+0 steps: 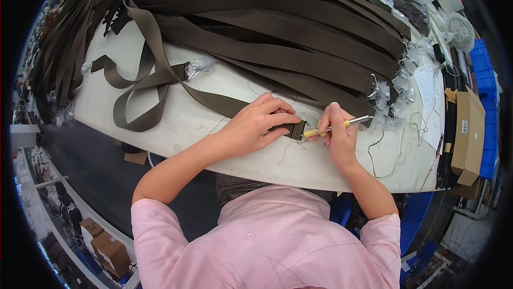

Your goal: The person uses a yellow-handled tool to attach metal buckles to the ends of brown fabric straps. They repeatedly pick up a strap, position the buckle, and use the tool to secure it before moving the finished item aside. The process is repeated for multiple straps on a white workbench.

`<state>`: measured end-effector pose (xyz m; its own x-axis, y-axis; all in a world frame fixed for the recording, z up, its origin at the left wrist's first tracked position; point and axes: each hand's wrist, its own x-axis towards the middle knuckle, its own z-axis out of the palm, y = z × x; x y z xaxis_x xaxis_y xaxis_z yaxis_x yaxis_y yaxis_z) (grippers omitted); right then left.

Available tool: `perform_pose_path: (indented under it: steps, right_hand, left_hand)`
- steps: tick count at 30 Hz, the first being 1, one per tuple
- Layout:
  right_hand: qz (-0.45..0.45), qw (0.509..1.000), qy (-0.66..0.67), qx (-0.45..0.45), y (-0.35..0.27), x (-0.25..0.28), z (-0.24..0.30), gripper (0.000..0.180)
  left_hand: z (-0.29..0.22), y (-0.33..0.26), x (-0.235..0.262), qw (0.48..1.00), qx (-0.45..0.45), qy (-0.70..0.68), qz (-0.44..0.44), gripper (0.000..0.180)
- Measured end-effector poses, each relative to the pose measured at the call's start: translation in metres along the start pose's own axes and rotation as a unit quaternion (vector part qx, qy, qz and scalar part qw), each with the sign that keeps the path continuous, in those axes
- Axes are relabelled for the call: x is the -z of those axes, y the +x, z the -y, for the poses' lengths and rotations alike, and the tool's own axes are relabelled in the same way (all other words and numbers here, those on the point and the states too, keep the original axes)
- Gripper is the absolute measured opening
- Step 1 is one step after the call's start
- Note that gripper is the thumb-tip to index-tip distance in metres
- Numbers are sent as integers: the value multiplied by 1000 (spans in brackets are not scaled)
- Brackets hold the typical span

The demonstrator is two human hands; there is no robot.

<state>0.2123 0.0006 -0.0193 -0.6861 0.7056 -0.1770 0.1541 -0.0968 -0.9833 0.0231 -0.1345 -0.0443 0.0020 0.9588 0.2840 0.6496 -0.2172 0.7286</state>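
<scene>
A long dark olive-brown webbing strap [214, 101] curls across the white tabletop, and its stitched end carries a metal buckle [305, 130]. My left hand [255, 127] holds that end down against the table, fingers on top and thumb along the near edge. In my right hand [340, 138] is a slim pen-like tool [357, 121] with yellow sections and a metal shaft, gripped like a pencil. The tool's tip lies at the buckle; clear plastic and the fingers partly hide the contact there. The tool's exact kind does not show.
Beyond my hands lies a thick bundle of straps [299, 27], with plastic-wrapped metal fittings [380, 96] at its right end. Loose threads, a paper sheet [427, 94], a small white fan [459, 31], a cardboard box [468, 136] and blue bins [485, 91] are to the right.
</scene>
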Motion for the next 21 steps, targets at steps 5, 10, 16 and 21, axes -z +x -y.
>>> perform_pose_path:
  steps: [5,10,16,21]
  right_hand:
    - [-9,999,-25,38,-1,8,-17,57]
    - [-8,998,-32,45,-1,7,-18,57]
    - [-10,998,-38,40,-1,3,-13,57]
    - [-7,997,-54,62,0,3,-16,57]
  left_hand:
    - [-2,-2,-1,1000,-7,16,-3,41]
    - [-1,-1,-2,1000,-12,23,-3,42]
    - [-1,-2,-2,999,-18,28,-7,43]
    - [-3,-2,-1,999,-14,31,-1,45]
